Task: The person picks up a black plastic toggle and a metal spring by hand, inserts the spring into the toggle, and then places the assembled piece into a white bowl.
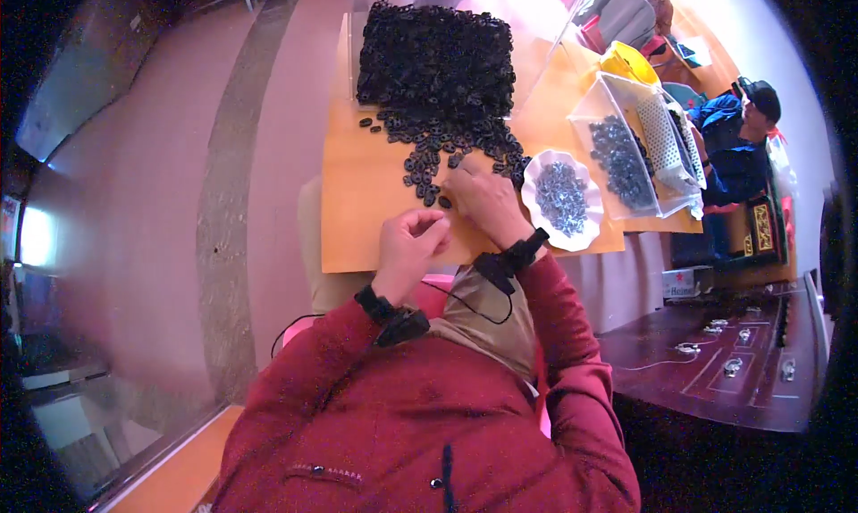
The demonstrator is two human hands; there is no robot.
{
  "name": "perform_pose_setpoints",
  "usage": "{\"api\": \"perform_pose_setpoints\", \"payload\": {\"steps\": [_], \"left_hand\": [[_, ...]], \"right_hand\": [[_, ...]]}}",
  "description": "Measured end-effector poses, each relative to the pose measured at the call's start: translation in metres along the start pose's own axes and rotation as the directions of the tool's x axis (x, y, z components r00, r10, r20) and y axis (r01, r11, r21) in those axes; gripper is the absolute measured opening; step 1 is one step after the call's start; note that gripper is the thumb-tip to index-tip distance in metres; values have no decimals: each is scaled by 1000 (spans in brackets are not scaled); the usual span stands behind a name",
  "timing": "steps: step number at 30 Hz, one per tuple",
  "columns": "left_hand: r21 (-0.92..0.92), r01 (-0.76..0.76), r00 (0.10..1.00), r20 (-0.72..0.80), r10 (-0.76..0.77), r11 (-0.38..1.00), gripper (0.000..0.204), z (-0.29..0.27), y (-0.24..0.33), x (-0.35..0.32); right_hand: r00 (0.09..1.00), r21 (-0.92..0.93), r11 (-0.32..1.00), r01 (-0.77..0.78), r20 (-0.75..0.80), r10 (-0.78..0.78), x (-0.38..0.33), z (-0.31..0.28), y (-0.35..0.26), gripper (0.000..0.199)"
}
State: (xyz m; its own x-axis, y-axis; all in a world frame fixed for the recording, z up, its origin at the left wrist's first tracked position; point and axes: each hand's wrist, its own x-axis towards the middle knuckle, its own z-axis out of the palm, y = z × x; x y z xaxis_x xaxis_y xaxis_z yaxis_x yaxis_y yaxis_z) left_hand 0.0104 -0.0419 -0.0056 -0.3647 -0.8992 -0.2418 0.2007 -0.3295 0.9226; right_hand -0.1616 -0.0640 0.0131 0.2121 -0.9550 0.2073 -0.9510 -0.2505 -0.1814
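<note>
- Pinkish floor (161, 182) spreads across the left, crossed by a darker, mottled strip (231, 182) running near to far.
- Orange desk (349, 214), smooth-faced: its left edge runs near to far, and a stretch of surface between that edge and the left hand gives room to move.
- Left hand (409, 245), over the near edge of the desk: its grip looks narrow, fingers curled toward the thumb; I cannot tell whether it pinches anything. A black strap (377, 305) circles the wrist.
- Black pieces (436, 57), small, rounded and pierced with holes, form a dense, knobbly heap on the far side, with the clear, stiff edge of a plastic box (554, 44) to its right; loose ones trail nearer, toward the hands.
- Right hand (485, 196), at the near end of that trail, fingers bent down among the pieces: its grip is partly hidden, so I cannot tell whether it holds one.
- White dish (576, 243) with a scalloped rim, just right of the right hand, full of small, shiny, pale bits (561, 198).
- Clear bin (584, 105), straight-walled, holding grey pieces (615, 160); beside it, a white perforated basket (664, 138).
- Dark-blue clothing on a seated person (735, 155), far right.
</note>
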Motion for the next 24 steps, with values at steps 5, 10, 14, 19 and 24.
{"api": "perform_pose_setpoints", "payload": {"steps": [5,10,14,19,24], "left_hand": [[-225,24,998,-53,-37,974,19,2,9,-2],[-363,163,986,102,-134,917,19,-2,-2,-4],[-365,269,955,223,-197,891,15,3,3,-9],[-385,315,926,326,-192,867,17,-2,-5,-7],[-389,318,931,302,-207,865,23,6,-1,-12]], "right_hand": [[990,435,900,35,-135,27,-17,-12,-10,10],[999,649,761,-7,-27,32,-40,-20,-19,13],[1000,768,641,3,-12,9,-53,-22,-7,14],[995,800,595,-77,22,99,-65,-39,-18,15],[943,640,759,-123,-162,290,-91,-43,5,19]]}}
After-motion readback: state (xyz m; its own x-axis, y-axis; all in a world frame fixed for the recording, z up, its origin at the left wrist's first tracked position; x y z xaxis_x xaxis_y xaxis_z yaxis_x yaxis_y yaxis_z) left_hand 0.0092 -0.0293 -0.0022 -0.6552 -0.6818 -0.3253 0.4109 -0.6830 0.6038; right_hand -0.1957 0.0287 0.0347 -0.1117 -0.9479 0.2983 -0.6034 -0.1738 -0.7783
